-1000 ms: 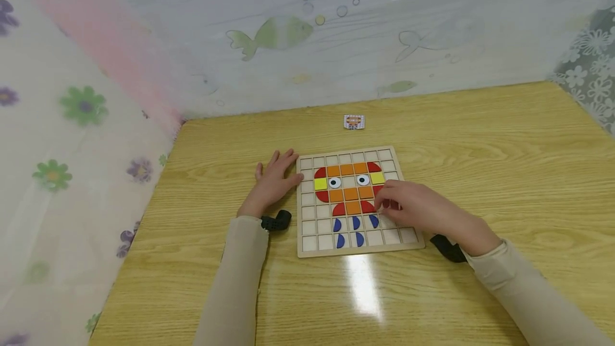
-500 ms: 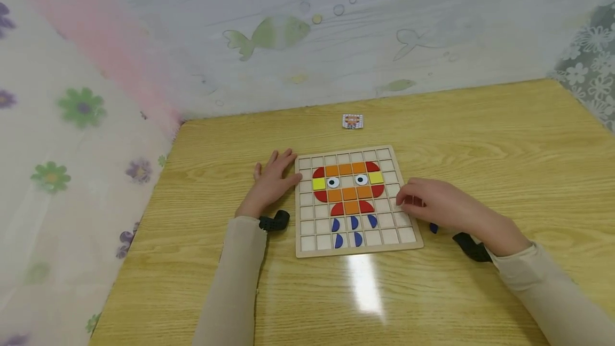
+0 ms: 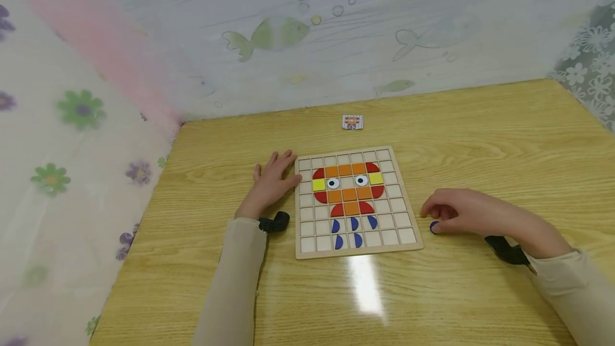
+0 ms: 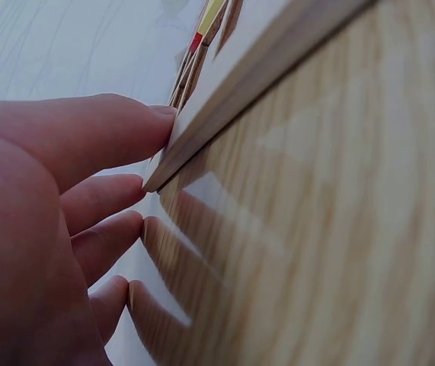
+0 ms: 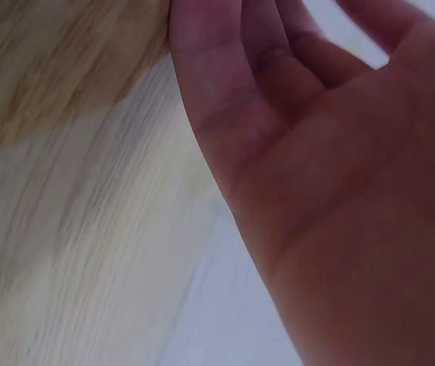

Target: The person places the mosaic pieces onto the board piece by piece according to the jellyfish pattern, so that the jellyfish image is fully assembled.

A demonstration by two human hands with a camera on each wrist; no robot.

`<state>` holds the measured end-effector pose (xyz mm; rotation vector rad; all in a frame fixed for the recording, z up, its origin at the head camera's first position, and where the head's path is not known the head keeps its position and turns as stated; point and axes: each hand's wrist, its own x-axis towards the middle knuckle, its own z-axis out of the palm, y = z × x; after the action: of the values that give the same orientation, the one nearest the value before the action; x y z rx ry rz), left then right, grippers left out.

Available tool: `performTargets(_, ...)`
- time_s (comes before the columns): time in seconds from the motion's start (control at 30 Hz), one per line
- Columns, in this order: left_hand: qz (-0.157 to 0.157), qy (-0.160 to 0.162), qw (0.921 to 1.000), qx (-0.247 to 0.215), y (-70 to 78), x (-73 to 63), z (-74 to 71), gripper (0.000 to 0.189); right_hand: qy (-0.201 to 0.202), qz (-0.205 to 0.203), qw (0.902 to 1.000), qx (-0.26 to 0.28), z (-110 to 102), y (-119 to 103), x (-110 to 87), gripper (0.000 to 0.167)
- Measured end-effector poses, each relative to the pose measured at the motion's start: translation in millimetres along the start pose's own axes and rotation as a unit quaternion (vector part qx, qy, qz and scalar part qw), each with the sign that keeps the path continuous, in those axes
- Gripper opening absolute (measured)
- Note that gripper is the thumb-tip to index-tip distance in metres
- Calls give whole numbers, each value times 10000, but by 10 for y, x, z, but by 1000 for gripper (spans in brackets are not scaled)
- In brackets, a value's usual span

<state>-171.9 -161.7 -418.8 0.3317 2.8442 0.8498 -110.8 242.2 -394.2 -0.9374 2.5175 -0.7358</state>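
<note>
A wooden grid board [image 3: 307, 250] lies on the table with flat colored tiles in a face-like pattern. Orange squares [image 3: 352, 207], red quarter-circles [image 3: 367, 207], yellow tiles [image 3: 319, 185] and two white eye discs [image 3: 361, 180] fill its upper part. Several blue half-circles [image 3: 357, 240] lie in the lower rows. My left hand [image 3: 270, 186] rests spread at the board's left edge, thumb touching the rim [image 4: 225, 95]. Right of the board, my right hand [image 3: 473, 212] has its thumb at a loose blue half-circle [image 3: 434, 227], partly covered. Its fingers are bent, with a gap from the thumb.
A small picture card [image 3: 353, 122] with a similar pattern lies behind the board. The wooden table [image 3: 216, 159] meets a fish-printed sheet [image 3: 288, 84] at the back and a flowered one [image 3: 72, 175] on the left.
My right hand has moved from over the board's right part to the loose blue half-circle on the table. The left hand stays at the board's edge.
</note>
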Motion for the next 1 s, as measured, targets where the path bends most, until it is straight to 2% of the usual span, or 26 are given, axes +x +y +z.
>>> performTargets(0.17,25,7,10000,-33,1,-1,4,58,-192,-425,9989,0,-9,22,-24,14)
performTargets(0.3,41,6,10000,-54,-1,-2,10,58,-15,-657,9973,-319,4,21,-9,10)
performTargets(0.4,64,19,10000,-68,-2,-1,16,58,198,-503,9972,-507,18,12,12,12)
performTargets(0.6,85,33,9999,-102,3,-4,15,58,513,155,9976,-434,33,-22,52,11)
performTargets(0.8,94,16,9999,-34,1,-3,1,58,861,117,9945,-592,69,-89,121,11)
performTargets(1.0,78,25,10000,-25,-10,4,4,58,786,287,9962,-254,125,-218,221,10)
